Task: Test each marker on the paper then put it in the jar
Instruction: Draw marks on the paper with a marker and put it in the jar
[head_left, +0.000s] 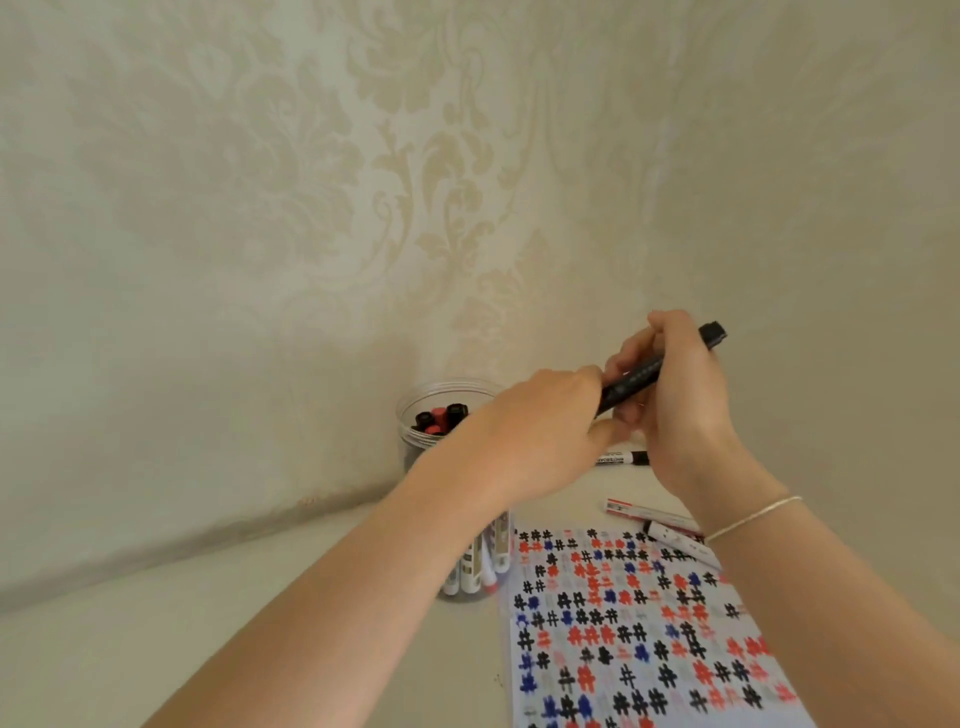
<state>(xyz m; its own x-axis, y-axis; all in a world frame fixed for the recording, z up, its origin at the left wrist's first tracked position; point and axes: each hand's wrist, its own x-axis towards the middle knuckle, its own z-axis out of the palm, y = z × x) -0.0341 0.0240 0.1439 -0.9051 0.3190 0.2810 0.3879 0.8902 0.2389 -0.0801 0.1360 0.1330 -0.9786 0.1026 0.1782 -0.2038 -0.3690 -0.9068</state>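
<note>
A black marker (655, 370) is held aloft, just right of the jar (447, 415); the right hand (675, 400) is wrapped round its barrel, the left hand (545, 431) pinches its lower end — probably the cap; light, rigid, smooth plastic, so it is best gripped mid-barrel.

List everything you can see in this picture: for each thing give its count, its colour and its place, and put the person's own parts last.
Black marker: one, held in the air by both hands.
Jar: one, clear, by the wall, red and black marker caps inside.
Loose markers: several, mostly white, beside the paper.
Paper: one sheet, red, black and blue hash marks.
Table: one, cream.
Wallpaper: cream, patterned.
Bracelet: one, thin, right wrist.
Left hand: grips marker.
Right hand: grips marker.
</note>
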